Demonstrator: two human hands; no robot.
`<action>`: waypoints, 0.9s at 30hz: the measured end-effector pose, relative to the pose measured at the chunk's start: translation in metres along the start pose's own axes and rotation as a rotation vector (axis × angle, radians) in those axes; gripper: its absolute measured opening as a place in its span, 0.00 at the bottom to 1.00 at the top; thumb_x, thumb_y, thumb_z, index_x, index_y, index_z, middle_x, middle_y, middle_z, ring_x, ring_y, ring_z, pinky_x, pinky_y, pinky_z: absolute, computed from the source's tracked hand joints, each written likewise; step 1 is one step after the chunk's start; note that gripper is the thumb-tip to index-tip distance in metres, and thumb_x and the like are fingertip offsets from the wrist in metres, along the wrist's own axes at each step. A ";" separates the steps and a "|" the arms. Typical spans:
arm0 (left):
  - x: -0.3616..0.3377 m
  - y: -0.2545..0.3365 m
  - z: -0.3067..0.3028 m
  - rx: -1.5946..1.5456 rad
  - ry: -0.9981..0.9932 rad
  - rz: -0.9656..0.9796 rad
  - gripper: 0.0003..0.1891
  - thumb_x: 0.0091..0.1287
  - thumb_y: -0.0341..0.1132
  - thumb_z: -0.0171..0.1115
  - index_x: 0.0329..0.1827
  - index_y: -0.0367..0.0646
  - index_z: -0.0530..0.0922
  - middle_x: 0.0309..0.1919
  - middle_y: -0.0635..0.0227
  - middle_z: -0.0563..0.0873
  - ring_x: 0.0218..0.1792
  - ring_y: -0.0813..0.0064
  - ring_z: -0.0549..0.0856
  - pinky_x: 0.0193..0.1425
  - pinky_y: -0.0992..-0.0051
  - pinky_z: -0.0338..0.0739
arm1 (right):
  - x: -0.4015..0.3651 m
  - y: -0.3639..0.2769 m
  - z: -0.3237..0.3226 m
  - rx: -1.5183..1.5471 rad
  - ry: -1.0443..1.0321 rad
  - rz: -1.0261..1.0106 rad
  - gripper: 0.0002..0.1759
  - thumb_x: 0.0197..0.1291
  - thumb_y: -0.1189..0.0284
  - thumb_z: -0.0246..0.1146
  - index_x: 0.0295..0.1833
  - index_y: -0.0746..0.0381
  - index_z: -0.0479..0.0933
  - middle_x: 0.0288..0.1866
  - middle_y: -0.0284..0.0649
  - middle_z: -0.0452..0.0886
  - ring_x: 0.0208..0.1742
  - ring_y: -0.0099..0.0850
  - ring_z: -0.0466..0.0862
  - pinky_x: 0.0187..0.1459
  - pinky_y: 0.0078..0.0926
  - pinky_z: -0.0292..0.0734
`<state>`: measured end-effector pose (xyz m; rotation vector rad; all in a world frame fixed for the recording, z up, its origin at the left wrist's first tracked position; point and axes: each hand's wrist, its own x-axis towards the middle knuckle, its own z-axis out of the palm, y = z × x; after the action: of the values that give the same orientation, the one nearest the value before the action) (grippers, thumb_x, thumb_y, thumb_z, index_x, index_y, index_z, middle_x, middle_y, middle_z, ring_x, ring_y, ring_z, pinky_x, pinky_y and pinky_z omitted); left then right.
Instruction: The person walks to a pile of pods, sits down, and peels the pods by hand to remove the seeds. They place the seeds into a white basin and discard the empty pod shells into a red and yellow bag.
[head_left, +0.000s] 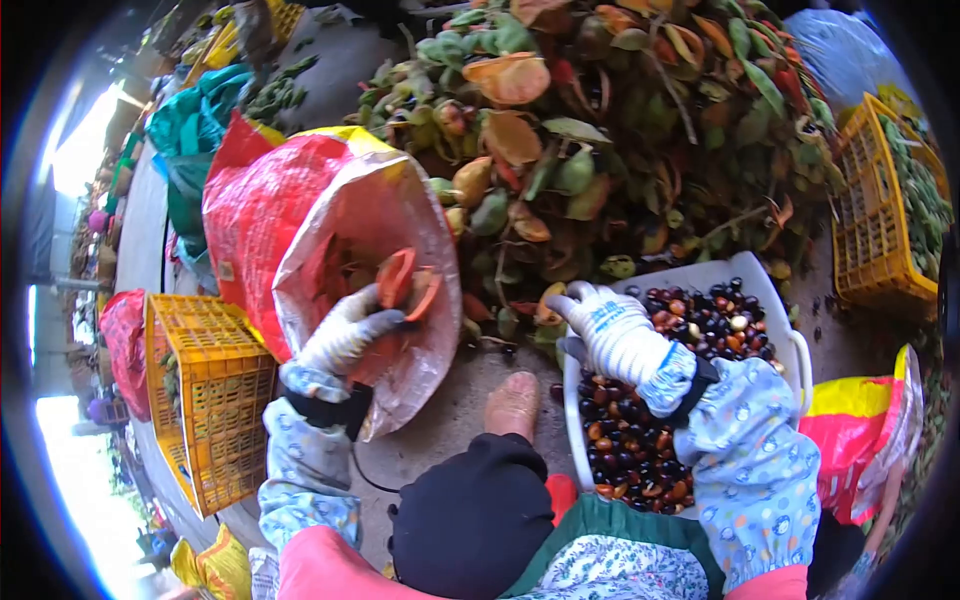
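Note:
My left hand (348,328), in a white glove with grey fingertips, is closed on a split orange-red seed pod (397,278) at the mouth of a red sack (262,205). Its two halves spread apart above my fingers, and more husk pieces show dimly inside the sack. Over the left rim of a white basin (795,365) is my gloved right hand (612,325), thumb and fingers apart, with no held object visible. An orange pod (548,303) lies right beside its fingertips. Glossy dark brown seeds (630,440), a few of them paler, fill much of the basin.
A large heap of green and brown pods (640,150) rises in front. Yellow crates stand at left (215,400) and right (880,205). Another red and yellow sack (850,430) lies right of the basin. My bare foot (512,405) rests on the floor between sack and basin.

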<state>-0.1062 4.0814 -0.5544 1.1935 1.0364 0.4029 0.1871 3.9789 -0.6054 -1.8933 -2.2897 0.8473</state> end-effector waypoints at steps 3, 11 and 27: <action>-0.003 -0.003 0.014 -0.185 -0.109 -0.232 0.25 0.59 0.36 0.65 0.59 0.38 0.71 0.37 0.73 0.82 0.29 0.82 0.80 0.37 0.83 0.73 | 0.042 -0.013 0.016 -0.176 -0.012 -0.065 0.23 0.48 0.68 0.63 0.53 0.52 0.73 0.54 0.43 0.71 0.52 0.43 0.74 0.46 0.40 0.75; -0.001 -0.044 -0.017 0.107 0.150 0.008 0.29 0.58 0.34 0.66 0.61 0.35 0.67 0.51 0.65 0.77 0.52 0.74 0.75 0.59 0.74 0.68 | 0.066 0.003 0.034 -0.269 -0.113 0.123 0.15 0.48 0.63 0.65 0.44 0.53 0.79 0.50 0.40 0.74 0.52 0.38 0.75 0.48 0.36 0.74; 0.037 -0.029 0.147 0.154 -0.589 0.137 0.36 0.62 0.45 0.62 0.69 0.39 0.56 0.51 0.63 0.75 0.49 0.78 0.76 0.54 0.76 0.71 | -0.064 -0.015 -0.007 0.834 0.219 0.162 0.21 0.58 0.73 0.62 0.57 0.67 0.70 0.46 0.41 0.79 0.46 0.25 0.77 0.51 0.23 0.72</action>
<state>0.0271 4.0149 -0.5967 1.4124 0.4825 0.0611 0.1923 3.9212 -0.5738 -1.6531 -1.3333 1.2679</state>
